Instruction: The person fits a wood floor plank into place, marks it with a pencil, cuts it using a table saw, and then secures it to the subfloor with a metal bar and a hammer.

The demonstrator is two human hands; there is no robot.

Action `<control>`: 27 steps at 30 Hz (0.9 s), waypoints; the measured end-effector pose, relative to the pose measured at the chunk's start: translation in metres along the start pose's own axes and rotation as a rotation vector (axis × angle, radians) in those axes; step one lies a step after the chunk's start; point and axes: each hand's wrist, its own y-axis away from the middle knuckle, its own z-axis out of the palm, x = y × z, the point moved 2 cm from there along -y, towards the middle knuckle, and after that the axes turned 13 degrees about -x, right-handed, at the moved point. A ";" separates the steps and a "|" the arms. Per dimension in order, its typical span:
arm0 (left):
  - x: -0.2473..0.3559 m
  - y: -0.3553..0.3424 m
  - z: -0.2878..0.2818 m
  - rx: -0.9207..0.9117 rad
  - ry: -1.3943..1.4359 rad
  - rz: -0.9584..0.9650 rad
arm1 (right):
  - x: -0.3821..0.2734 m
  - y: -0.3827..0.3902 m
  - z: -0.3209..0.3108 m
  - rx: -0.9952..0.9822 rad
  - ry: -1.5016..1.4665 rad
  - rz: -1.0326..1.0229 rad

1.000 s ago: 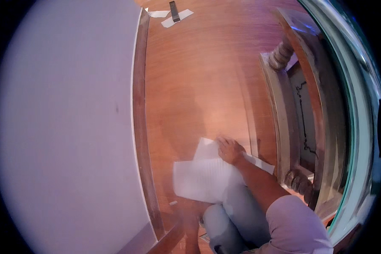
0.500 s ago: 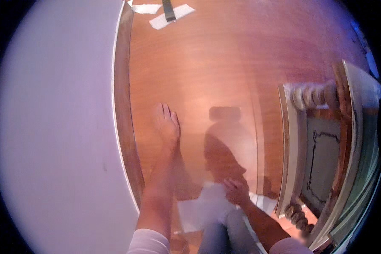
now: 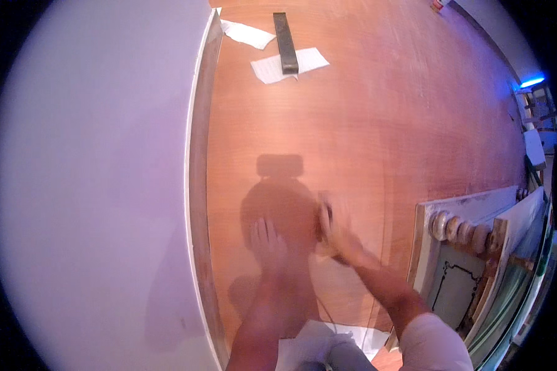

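Note:
My left hand (image 3: 269,241) lies on the orange wood-grain surface (image 3: 353,111), inside the shadow of my head, with its fingers stretched out and a little apart. To its right my right hand (image 3: 343,235), blurred by motion, is closed round a darkish object (image 3: 322,216) on the same surface; I cannot make out what it is. A thin cord (image 3: 328,318) runs from below that hand toward my knees. Crumpled white paper (image 3: 297,343) lies at my legs.
A pale wall (image 3: 93,185) with brown edging runs along the left. A dark bar (image 3: 285,40) rests on white paper scraps (image 3: 266,70) ahead. At right stand framed panels (image 3: 455,278) with turned wooden pieces (image 3: 461,232) and glass sheets. A blue light (image 3: 531,82) glows beyond.
My right hand has moved up from the paper by my legs onto the wood surface, now round a dark object. My left hand has come forward onto that surface. The view has shifted.

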 end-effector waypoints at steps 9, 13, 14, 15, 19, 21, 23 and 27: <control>-0.021 0.007 0.031 0.157 0.096 0.120 | -0.052 -0.417 -0.041 0.456 -0.143 0.001; -0.002 0.008 -0.002 0.052 -0.030 0.022 | -0.070 -0.432 -0.041 0.189 0.073 0.378; 0.000 0.010 0.000 -0.001 0.007 -0.011 | -0.065 -0.437 -0.043 0.158 0.060 0.404; 0.000 0.011 0.000 -0.052 0.045 -0.043 | -0.062 -0.443 -0.047 0.128 0.048 0.430; 0.007 0.003 -0.003 -0.020 0.041 -0.002 | -0.011 -0.467 -0.063 0.018 -0.399 0.323; 0.008 -0.003 0.005 -0.012 0.065 0.021 | 0.015 -0.451 -0.075 0.012 -1.090 0.185; 0.002 -0.002 0.003 0.050 0.062 0.024 | 0.000 -0.411 -0.065 -0.021 -1.584 0.118; -0.002 -0.002 -0.001 0.037 0.047 -0.001 | -0.014 -0.187 -0.058 -0.152 -1.882 -0.044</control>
